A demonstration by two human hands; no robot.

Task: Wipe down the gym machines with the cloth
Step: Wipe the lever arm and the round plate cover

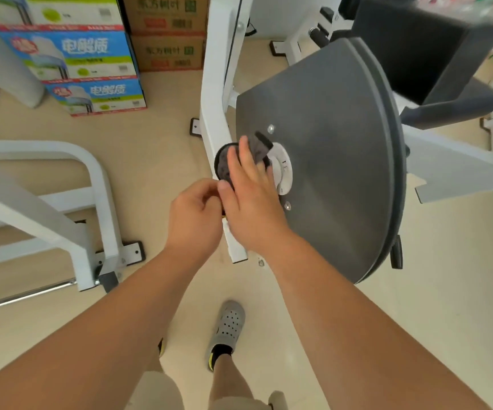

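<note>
Our right hand [248, 190] lies flat, fingers fairly straight, pressing the dark cloth [258, 145] against the white hub [285, 170] near the left edge of the grey disc cover [334, 173]. Our left hand [195, 214] sits just beside it, close against the thumb, fingers curled; whether it grips anything we cannot tell. The cover's broad face spreads rightward from the cloth, so we judge the right hand, already on it, should sweep that way.
</note>
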